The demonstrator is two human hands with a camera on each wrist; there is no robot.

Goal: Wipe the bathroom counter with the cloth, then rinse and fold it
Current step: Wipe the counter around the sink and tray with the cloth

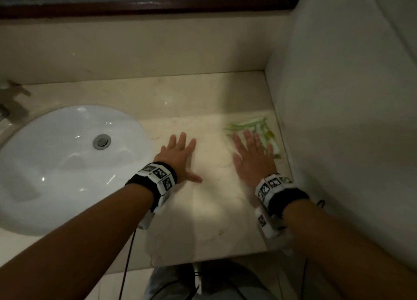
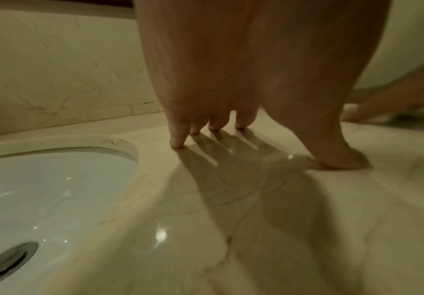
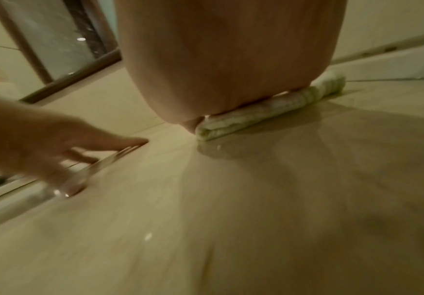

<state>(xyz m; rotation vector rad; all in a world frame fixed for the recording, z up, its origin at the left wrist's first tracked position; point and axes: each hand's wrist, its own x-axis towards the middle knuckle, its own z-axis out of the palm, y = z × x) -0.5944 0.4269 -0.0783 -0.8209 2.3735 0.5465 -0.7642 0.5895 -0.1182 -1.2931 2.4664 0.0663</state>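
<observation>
On the surface (image 1: 209,96) right of the sink (image 1: 67,164), the right hand (image 1: 252,157) presses flat, fingers released, on the folded green cloth (image 1: 255,125) near the right wall; the left hand (image 1: 178,157) rests spread, fingers released.

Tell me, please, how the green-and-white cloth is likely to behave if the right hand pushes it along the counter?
The cloth looks soft and folded, so it would probably bunch rather than slide stiffly. The counter is glossy, so it should glide easily. The right hand lies flat on it, likely keeping it from unrolling.
</observation>
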